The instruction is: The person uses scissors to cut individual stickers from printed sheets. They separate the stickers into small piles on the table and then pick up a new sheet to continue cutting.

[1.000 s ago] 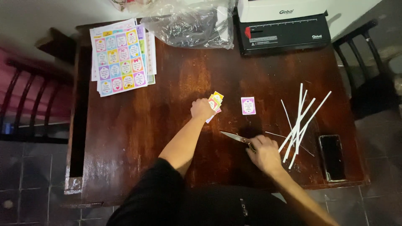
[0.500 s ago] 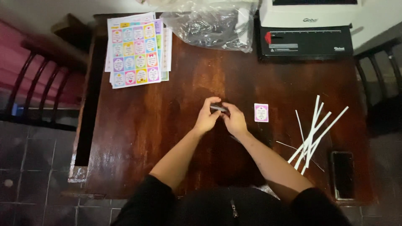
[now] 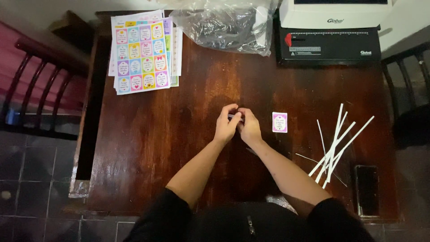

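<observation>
My left hand (image 3: 225, 127) and my right hand (image 3: 249, 129) meet at the middle of the dark wooden table (image 3: 188, 134), fingertips touching. Between the fingers shows a small thin greyish piece (image 3: 234, 116), mostly hidden; it looks like the small card pinched by both hands. A dark sliver under my right wrist may be the scissors (image 3: 251, 151); I cannot tell whether the hand holds them. A small purple cut-out card (image 3: 279, 122) lies flat just right of my right hand.
A stack of colourful sticker sheets (image 3: 142, 51) lies at the back left, a crumpled clear plastic bag (image 3: 224, 27) behind centre, a binding machine (image 3: 331, 31) at the back right. White paper strips (image 3: 336, 145) and a dark phone (image 3: 368, 190) lie right. Chairs flank the table.
A second ago my left hand held a yellow card and my right hand held scissors lower right. The hands have since come together at the table's middle and stayed there.
</observation>
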